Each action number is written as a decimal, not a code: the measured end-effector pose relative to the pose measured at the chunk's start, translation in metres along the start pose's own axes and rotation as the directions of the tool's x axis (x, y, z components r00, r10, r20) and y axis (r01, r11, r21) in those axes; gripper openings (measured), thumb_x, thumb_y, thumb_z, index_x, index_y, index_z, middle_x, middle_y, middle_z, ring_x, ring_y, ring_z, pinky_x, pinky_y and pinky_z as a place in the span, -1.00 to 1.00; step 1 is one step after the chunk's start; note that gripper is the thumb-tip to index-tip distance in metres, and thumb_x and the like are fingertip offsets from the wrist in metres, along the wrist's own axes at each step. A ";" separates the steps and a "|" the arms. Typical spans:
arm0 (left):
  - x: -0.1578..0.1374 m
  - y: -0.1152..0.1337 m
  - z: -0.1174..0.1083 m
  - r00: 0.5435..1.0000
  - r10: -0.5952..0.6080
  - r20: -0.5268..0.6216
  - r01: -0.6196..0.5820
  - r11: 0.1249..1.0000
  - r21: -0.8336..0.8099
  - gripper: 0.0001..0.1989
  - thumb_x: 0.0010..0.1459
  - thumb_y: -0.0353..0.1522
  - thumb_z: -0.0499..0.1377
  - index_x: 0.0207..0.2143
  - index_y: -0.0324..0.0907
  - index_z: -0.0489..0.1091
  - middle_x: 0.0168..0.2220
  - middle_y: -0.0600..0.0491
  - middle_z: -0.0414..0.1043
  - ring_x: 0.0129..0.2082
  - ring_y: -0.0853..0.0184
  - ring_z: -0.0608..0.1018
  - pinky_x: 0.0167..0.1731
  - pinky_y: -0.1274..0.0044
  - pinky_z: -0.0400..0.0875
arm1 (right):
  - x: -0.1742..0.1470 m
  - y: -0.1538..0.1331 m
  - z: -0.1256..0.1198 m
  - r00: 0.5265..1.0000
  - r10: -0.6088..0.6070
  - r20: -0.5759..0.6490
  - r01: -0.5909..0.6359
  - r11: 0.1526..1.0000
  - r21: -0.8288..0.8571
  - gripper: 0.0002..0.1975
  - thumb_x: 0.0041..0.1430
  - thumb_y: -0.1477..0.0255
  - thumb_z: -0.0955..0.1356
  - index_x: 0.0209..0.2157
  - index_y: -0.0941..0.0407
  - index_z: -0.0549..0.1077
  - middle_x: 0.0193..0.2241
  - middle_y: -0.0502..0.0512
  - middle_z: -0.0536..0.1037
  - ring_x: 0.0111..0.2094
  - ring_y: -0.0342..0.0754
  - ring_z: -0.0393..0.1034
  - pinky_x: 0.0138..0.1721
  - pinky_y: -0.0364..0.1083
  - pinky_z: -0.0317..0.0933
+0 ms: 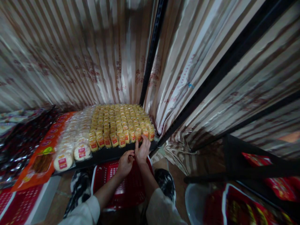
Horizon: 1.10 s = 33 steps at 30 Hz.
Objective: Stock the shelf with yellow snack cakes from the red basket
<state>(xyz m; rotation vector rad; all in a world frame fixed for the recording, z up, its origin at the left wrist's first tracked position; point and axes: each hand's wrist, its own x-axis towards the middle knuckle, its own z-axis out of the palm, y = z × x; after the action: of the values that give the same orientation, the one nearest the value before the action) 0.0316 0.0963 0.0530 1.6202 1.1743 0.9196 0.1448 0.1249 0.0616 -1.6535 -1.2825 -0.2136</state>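
Note:
Rows of small yellow wrapped snack packets point(117, 122) with red labels stand on a black shelf, many of them upright along the front edge. My right hand point(142, 151) reaches to the right end of the front row, its stretched fingers touching the packets there. Lower and to the left, my left hand point(125, 163) is closed, with thumb and fingers curled together just in front of the shelf edge. Whatever it may hold is hidden. Beneath both hands a red plastic basket point(112, 172) with a white rim sits on the floor between my feet.
Round white packaged cakes point(82, 152) stand left of the yellow packets, beside an orange snack bag point(42, 162) and dark shiny packages point(21, 147). Black metal posts point(182, 109) rise at the right before a striped curtain point(105, 53). Another basket point(224, 200) with packages stands lower right.

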 end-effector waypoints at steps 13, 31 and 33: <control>0.000 -0.001 0.001 0.999 -0.031 0.005 0.031 0.999 -0.031 -0.70 0.08 -0.52 -0.08 -0.19 -0.23 0.34 -0.27 0.00 0.45 -0.45 0.46 0.52 -0.31 0.53 0.47 | -0.002 0.007 -0.001 0.999 0.037 0.016 -0.037 0.999 -0.003 -0.72 0.25 0.28 0.18 -0.17 0.14 0.39 -0.24 0.19 0.40 -0.12 0.03 0.21 -0.07 0.04 0.13; 0.049 0.034 0.001 0.793 0.530 0.301 -0.562 0.446 0.697 -0.48 0.12 -0.53 -0.07 0.17 -0.27 0.15 0.20 -0.06 0.16 0.28 0.22 0.01 0.18 0.29 0.10 | -0.009 0.037 -0.005 0.998 -0.018 0.065 0.010 0.991 0.130 -0.61 0.18 0.52 0.12 -0.09 0.10 0.46 -0.25 0.18 0.41 -0.17 -0.02 0.31 -0.11 0.03 0.29; 0.053 0.029 0.002 0.761 0.550 0.344 -0.595 0.380 0.708 -0.45 0.12 -0.52 -0.06 0.19 -0.24 0.10 0.24 -0.02 0.09 0.29 0.23 -0.03 0.21 0.29 0.02 | -0.005 0.035 -0.012 1.000 -0.014 0.028 0.011 0.994 0.110 -0.62 0.19 0.51 0.12 -0.06 0.12 0.43 -0.24 0.20 0.40 -0.14 -0.01 0.30 -0.09 0.05 0.27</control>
<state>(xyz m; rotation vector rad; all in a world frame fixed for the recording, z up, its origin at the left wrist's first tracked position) 0.0562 0.1422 0.0832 2.9293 1.0217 0.7690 0.1758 0.1145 0.0432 -1.5601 -1.3035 -0.1247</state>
